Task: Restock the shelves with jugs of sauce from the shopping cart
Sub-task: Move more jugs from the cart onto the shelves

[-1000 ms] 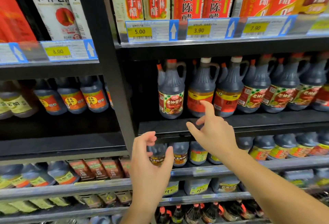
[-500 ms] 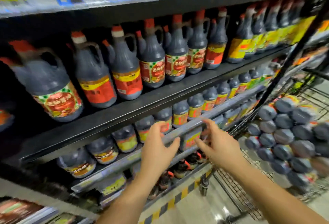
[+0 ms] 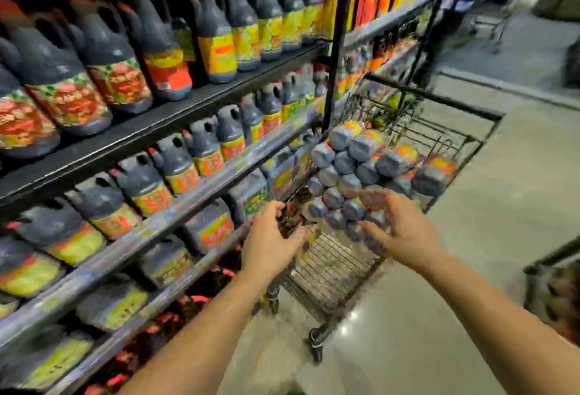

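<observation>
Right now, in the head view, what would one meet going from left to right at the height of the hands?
Jugs on the shelves → left hand → right hand → bare floor. The jugs in the shopping cart overlap the right hand, so they are left out.

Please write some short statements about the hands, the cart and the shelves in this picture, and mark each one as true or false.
1. The shopping cart holds a pile of jugs. True.
2. The right hand grips a jug by its handle. False: it holds nothing, and its fingers are spread close to the pile.
3. The upper black shelf is bare. False: a row of dark jugs stands upright on it.
4. The left hand holds no jug. True.
5. The cart stands far from the shelves. False: it stands right beside them.
</observation>
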